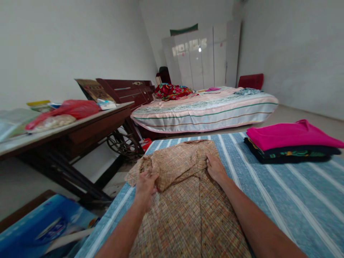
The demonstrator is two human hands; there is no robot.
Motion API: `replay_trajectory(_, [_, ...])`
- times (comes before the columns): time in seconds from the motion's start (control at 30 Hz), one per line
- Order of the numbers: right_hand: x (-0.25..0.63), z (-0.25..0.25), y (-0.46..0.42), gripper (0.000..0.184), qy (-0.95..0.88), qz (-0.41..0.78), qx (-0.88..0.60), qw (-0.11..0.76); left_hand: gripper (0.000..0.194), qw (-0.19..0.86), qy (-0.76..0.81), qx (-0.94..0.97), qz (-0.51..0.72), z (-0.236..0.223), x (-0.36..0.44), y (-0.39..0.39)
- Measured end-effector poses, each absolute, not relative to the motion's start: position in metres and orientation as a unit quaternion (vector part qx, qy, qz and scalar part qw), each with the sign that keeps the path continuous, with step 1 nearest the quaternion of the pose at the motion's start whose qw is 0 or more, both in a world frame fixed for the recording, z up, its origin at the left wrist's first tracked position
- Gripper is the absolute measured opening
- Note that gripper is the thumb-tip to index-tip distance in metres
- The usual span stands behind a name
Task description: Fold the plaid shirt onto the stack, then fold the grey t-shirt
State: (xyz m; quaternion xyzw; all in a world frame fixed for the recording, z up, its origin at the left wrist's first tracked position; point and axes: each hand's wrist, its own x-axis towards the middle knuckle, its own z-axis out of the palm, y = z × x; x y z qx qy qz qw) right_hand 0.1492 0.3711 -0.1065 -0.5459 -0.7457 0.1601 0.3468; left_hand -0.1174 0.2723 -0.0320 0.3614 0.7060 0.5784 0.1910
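Observation:
A brown checked garment (188, 211) lies spread over the blue striped bed cover, its far part folded over in a loose layer. My left hand (146, 184) grips a bunched bit of the cloth on the left side, fingers closed round it. On the right side, my right hand (214, 167) pinches the garment's edge between thumb and fingers. The kind of garment is not clear; a seam line runs down its middle towards me. To the right sits a folded stack with a bright pink cloth (292, 134) on top of dark patterned cloth (298, 154).
A sewing-machine table (107, 116) with a red plastic bag (80, 109) stands at the left. Below it is a blue package (51, 225). Beyond the striped cover (268, 193) are another bed (204, 116), a red floral bundle (174, 91) and a white wardrobe (199, 61).

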Motion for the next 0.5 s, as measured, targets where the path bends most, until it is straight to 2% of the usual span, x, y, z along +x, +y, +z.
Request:
replay_trajectory(0.13, [0.149, -0.108, 0.371, 0.040, -0.747, 0.163, -0.545, 0.344, 0.045, -0.018, 0.728, 0.604, 0.323, -0.032, -0.106, 0.251])
replay_trajectory(0.23, [0.150, -0.109, 0.371, 0.040, -0.748, 0.166, -0.543, 0.343, 0.051, -0.069, 0.693, 0.698, 0.165, -0.035, -0.086, 0.238])
replay_trajectory(0.37, [0.150, -0.112, 0.373, 0.036, -0.752, 0.167, -0.539, 0.341, 0.058, -0.116, 0.682, 0.718, 0.072, -0.039, -0.066, 0.228])
replay_trajectory(0.5, [0.150, -0.113, 0.375, 0.035, -0.754, 0.163, -0.536, 0.343, 0.039, -0.175, 0.676, 0.713, 0.056, -0.034, -0.073, 0.234])
